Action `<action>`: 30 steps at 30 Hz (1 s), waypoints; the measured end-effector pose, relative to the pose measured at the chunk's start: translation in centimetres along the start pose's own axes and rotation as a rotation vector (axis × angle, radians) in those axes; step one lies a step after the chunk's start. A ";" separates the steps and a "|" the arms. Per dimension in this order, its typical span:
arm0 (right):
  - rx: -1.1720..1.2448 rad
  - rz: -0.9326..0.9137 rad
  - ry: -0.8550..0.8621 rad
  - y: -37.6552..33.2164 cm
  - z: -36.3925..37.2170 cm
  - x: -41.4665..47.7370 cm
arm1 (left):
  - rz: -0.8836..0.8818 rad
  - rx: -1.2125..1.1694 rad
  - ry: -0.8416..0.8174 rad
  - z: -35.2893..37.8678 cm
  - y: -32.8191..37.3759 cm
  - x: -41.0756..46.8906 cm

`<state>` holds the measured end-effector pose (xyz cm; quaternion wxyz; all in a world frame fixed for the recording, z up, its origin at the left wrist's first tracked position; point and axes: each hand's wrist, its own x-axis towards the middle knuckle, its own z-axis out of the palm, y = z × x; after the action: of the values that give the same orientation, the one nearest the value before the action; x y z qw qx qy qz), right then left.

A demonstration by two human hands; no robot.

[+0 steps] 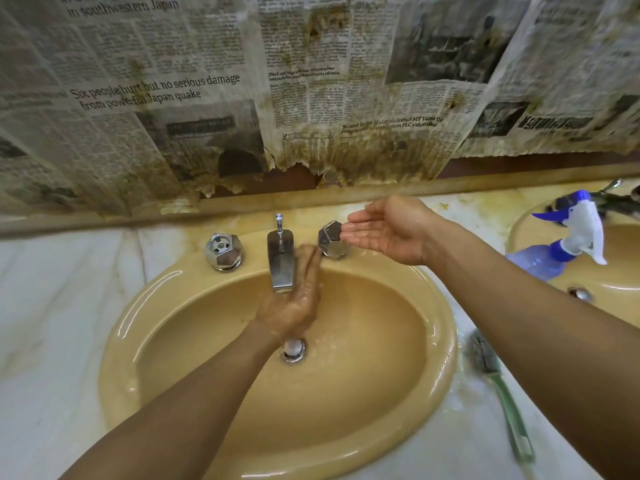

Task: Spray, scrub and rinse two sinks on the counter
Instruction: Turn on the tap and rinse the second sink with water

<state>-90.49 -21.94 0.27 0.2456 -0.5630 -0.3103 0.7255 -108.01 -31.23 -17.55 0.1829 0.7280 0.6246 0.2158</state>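
Note:
A tan oval sink [145, 344] fills the middle of the marble counter. Its chrome spout [280, 263] stands between two faceted chrome knobs. My left hand [294, 299] is wet, fingers straight, held beside and under the spout over the bowl. My right hand [384, 228] is open, palm up, with its fingertips at the right knob [330, 239]. A second tan sink [616, 271] shows at the right edge. A blue and white spray bottle [568, 237] lies between the two sinks. A green-handled scrub brush [498, 386] lies on the wet counter to the right.
The left knob [223, 252] has no cap. The drain [294, 349] sits below my left wrist. Stained, torn newspaper [242, 98] covers the wall behind. The second sink's tap [604, 197] is at the far right. White marble counter [52, 306] stretches to the left.

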 end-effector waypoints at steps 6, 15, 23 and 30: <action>-0.087 -0.023 0.010 0.6 0.4 0.6 | 0.037 0.076 0.033 1.6 -1.1 0.7; 0.245 0.224 -0.043 8.6 3.8 -0.7 | 0.093 0.091 0.138 -7.7 -4.1 -4.2; 0.530 0.376 -0.142 13.1 8.3 0.0 | -0.074 -0.103 0.321 -8.5 -5.2 -6.1; 0.064 0.075 -0.033 5.3 7.0 -3.9 | -0.049 -0.411 -0.013 -10.6 -0.5 -1.7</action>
<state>-96.32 -29.56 0.16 0.2307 -0.5540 -0.2697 0.7531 -114.38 -32.88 -9.07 0.3369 0.6613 0.5838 0.3293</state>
